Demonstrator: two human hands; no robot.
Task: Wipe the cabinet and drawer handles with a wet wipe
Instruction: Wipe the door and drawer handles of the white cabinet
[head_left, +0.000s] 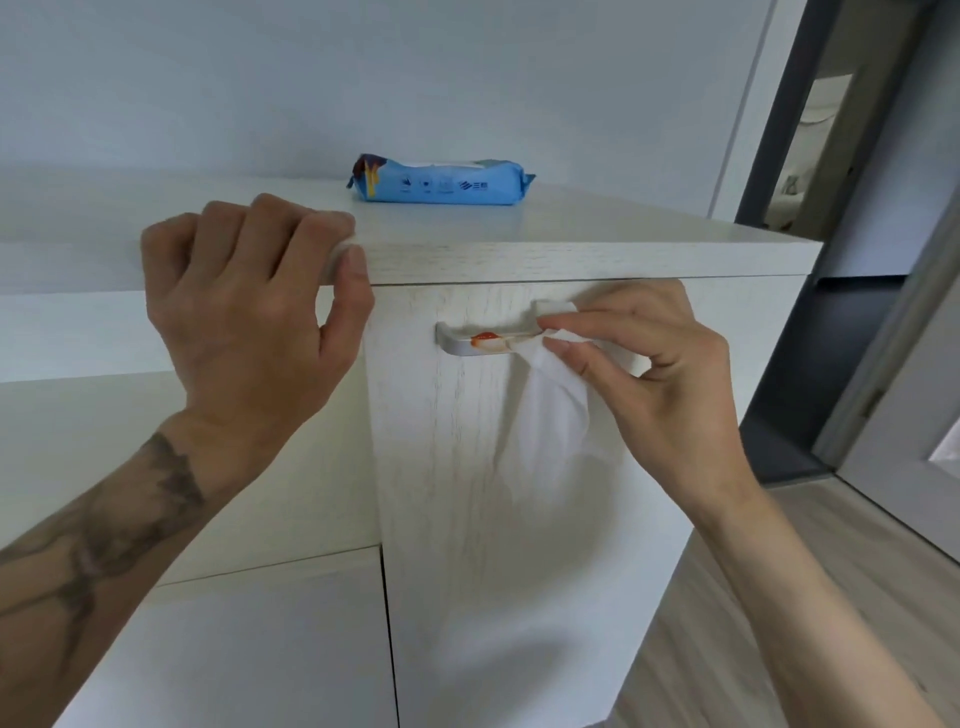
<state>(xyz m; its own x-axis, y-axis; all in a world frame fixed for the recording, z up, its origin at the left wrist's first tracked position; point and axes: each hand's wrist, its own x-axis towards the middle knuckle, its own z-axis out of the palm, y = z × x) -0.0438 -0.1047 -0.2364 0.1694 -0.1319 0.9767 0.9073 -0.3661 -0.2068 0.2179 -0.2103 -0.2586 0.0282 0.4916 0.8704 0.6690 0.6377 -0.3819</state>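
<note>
Left hand (249, 291) grips the front edge of the white wood-grain cabinet top (597, 234), so that stretch is blocked. A strip of bare white cabinet door (467, 493) shows between its thumb and the left end of the silver bar handle (467, 345). Right hand (660, 374) and its hanging white wet wipe (550, 410) cover the handle's right end. The blue wipes packet (441, 179) sits by the top's back edge, and the front right corner lies open.

Plain pale wall (467, 78) behind, light soft and even. Dark grey door frame (784, 104) at right, brighter room past it. Light wood-plank floor (893, 571) lower right. White wood-grain cabinet (519, 545) centre, lower white unit (234, 649) adjoining on the left
</note>
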